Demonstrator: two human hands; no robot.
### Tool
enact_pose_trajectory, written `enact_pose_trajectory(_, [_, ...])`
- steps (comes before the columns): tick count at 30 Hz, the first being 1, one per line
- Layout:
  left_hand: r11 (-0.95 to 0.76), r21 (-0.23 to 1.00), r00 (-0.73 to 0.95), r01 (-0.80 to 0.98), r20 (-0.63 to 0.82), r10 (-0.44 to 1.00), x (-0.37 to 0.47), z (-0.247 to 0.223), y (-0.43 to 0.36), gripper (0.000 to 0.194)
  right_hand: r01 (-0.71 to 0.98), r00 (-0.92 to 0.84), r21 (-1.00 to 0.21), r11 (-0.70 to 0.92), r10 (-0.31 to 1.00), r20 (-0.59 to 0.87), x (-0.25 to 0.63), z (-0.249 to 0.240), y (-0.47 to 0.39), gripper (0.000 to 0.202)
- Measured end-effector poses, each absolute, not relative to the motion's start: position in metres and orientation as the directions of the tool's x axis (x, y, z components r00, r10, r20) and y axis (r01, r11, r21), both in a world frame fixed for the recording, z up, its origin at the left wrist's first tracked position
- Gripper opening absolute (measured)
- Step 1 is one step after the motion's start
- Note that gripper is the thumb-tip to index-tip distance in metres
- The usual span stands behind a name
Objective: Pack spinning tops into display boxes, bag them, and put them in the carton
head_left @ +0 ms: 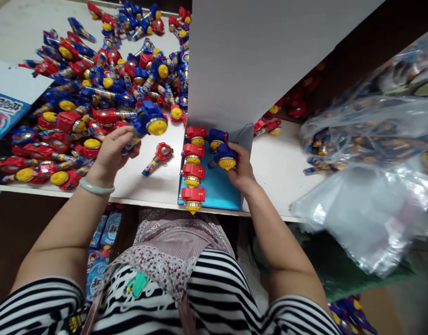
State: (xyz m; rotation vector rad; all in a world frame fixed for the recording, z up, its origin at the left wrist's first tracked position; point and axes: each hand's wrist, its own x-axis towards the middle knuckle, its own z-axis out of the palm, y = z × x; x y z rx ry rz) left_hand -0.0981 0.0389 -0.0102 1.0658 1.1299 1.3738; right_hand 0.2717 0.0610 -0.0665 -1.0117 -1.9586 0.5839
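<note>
While the left hand (114, 151) pinches a blue toy (150, 120) and the right hand (242, 168) curls on a second toy (226, 157), the white table (277, 179) has a toy heap (109, 83) at ten o'clock, bags (365, 200) at three.

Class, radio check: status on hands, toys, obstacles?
Left hand holding blue toy. Right hand gripping second blue toy, inside box. Loose red toy between left hand and box.

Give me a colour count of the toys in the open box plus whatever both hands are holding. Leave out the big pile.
Red toys: 4, all in a column along the left side of the box
Blue toys: 3, with 1 set in the box, 1 in the left hand, 1 in the right hand
Total: 7
</note>
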Motion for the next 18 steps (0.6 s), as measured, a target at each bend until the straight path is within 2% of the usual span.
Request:
enact_pose_trajectory(5, [0.006,0.956,0.095,-0.293,0.023,0.995,-0.074,-0.012,0.032,0.045,0.419,-0.425,-0.71,0.566,0.813,0.397,0.274,-0.047,0.063,0.066])
enact_pose_trajectory(10, [0.003,0.959,0.048,-0.282,0.011,0.999,-0.069,-0.012,0.029,0.044,0.412,-0.407,-0.697,0.587,0.803,0.436,0.273,-0.047,0.059,0.064])
enact_pose_trajectory(13, [0.004,0.963,0.048,-0.269,0.01,0.999,-0.06,-0.011,0.028,0.048,0.429,-0.422,-0.71,0.559,0.818,0.39,0.271,-0.05,0.062,0.064])
enact_pose_trajectory(18, [-0.02,0.96,0.081,-0.279,0.045,0.996,-0.042,-0.011,0.026,0.048,0.432,-0.312,-0.712,0.554,0.832,0.458,0.272,-0.058,0.066,0.066])
